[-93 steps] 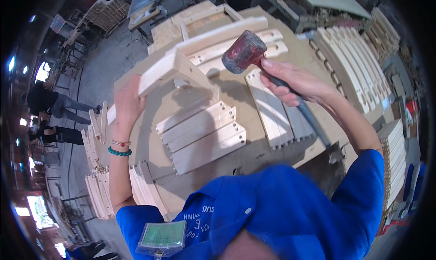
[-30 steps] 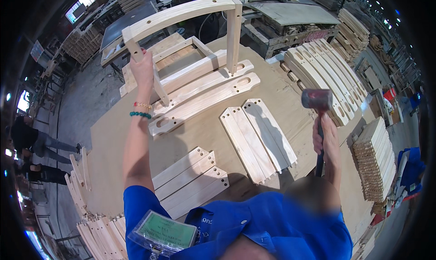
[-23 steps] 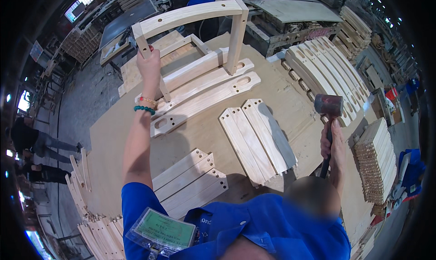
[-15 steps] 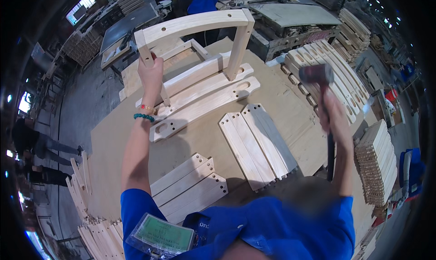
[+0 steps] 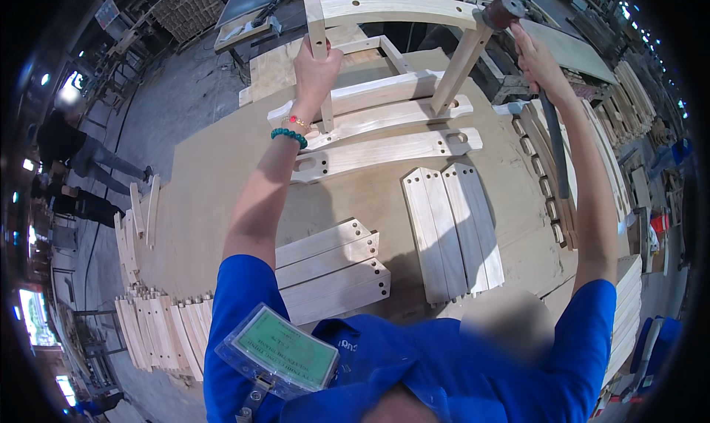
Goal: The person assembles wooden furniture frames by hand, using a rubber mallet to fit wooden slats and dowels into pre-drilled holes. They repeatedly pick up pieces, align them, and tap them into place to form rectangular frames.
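So we've got the big bench (image 5: 207, 194) covered in chair parts, and standing at the far end is the frame (image 5: 392, 9): a top rail on two legs, the legs seemingly set into a slotted rail (image 5: 377, 120) lying flat. Looks like the frame is together and just being seated tight. Plenty still loose though: another slotted rail (image 5: 384, 151) just near of it, the slats (image 5: 452, 231) to the right, and a stack of boards (image 5: 329, 271) near us.

Left hand (image 5: 316, 64) is wrapped tight round the left leg. Right hand (image 5: 534, 57) is closed on the mallet (image 5: 504, 10), head touching the rail's right end.

Can't really see the joints, they're too small, and the mallet handle mostly hides behind the arm.
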`<state>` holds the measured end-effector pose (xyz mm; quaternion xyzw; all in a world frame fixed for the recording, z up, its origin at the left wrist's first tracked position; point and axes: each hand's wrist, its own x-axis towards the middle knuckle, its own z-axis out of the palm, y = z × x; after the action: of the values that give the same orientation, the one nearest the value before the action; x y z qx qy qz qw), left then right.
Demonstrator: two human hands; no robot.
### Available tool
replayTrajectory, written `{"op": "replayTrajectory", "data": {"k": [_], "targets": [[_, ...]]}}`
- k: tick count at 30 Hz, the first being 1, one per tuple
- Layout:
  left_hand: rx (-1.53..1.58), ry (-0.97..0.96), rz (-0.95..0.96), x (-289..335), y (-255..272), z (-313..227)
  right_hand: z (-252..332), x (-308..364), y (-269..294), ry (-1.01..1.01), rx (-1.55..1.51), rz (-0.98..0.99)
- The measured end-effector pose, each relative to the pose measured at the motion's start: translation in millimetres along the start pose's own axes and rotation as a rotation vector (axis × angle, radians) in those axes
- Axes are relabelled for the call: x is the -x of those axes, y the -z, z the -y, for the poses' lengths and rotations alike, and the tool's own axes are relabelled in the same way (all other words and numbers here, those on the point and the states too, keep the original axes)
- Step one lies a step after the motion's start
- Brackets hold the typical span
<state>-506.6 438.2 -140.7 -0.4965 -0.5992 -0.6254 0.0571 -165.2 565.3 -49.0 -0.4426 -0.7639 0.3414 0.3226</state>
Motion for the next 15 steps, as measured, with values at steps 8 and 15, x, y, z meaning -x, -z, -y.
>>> {"op": "replayTrajectory", "data": {"k": [8, 15], "targets": [[0.029, 0.067, 0.006, 17, 15, 31, 15, 4, -18, 0.01, -0.035, 0.044], [0.048, 0.064, -0.04, 27, 11, 35, 27, 17, -14, -0.021, -0.076, 0.095]]}}
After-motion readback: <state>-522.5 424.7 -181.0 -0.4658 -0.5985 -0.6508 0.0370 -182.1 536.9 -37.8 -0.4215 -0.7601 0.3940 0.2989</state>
